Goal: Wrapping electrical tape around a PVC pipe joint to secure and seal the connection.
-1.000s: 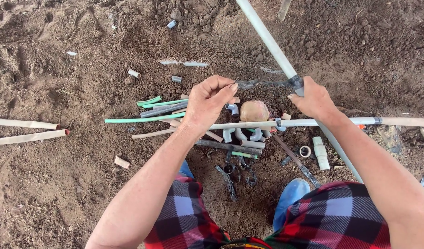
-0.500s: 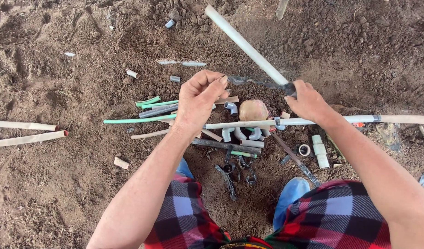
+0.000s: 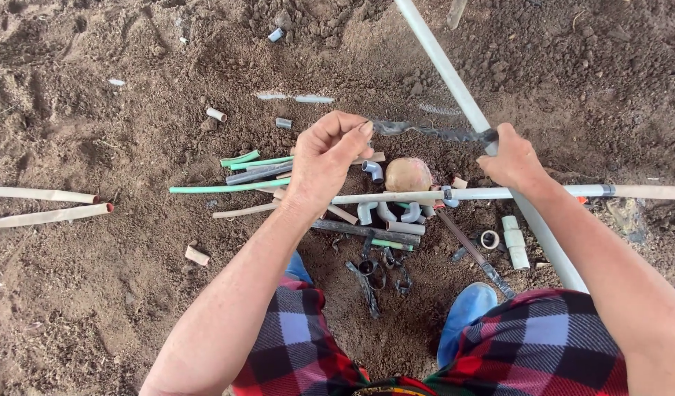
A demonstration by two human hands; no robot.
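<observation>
My left hand pinches one end of a dark rubber strip and holds it stretched level. The strip's other end is wrapped around a long white pipe that slants from the top middle down to the lower right. My right hand grips that pipe right at the wrap. Below both hands lies a pile of short pipe pieces and grey elbow fittings on the soil, crossed by a thin white pipe lying level.
A round brown stone sits in the pile. Green pipes lie to the left, two tan hoses at the far left edge. Black rubber strips and a tape roll lie near my knees. Loose brown soil all around.
The long white pipe has swung, its upper end now further right than half a second ago. My left hand has pulled the rubber strip out taut from the pipe.
</observation>
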